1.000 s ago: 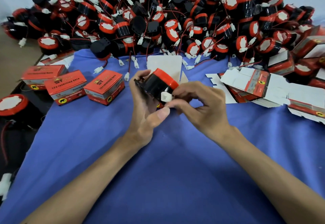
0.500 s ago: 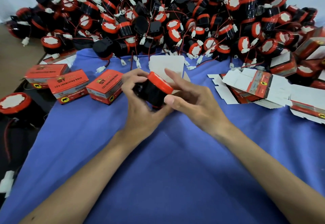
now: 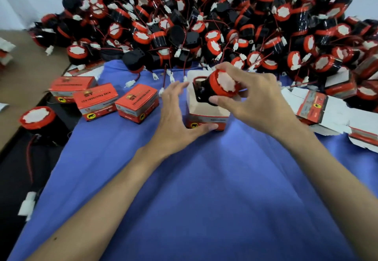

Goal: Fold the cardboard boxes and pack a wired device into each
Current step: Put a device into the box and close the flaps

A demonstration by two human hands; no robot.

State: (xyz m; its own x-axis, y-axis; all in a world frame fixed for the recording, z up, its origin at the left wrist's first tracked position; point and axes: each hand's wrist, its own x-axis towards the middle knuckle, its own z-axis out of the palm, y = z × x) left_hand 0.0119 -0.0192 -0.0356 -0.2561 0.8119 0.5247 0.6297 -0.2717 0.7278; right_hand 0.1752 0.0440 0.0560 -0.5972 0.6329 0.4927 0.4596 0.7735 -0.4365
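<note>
Blue cloth (image 3: pixel 204 189) covers table, device pile (image 3: pixel 204 25) behind. Right hand (image 3: pixel 251 101) fingers pinch red-black wired device (image 3: pixel 216 86) over open box (image 3: pixel 204 109). Left hand (image 3: pixel 176 121) spread wide, thumb touching box front.

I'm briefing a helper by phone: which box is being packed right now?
On the blue cloth, in front of the device pile, stands the open box between the two hands. Unlike the three closed boxes to its left, its top gapes, showing pale inner walls.

Left hand (image 3: pixel 176 117) splayed; right hand (image 3: pixel 251 99) pinching.
</note>
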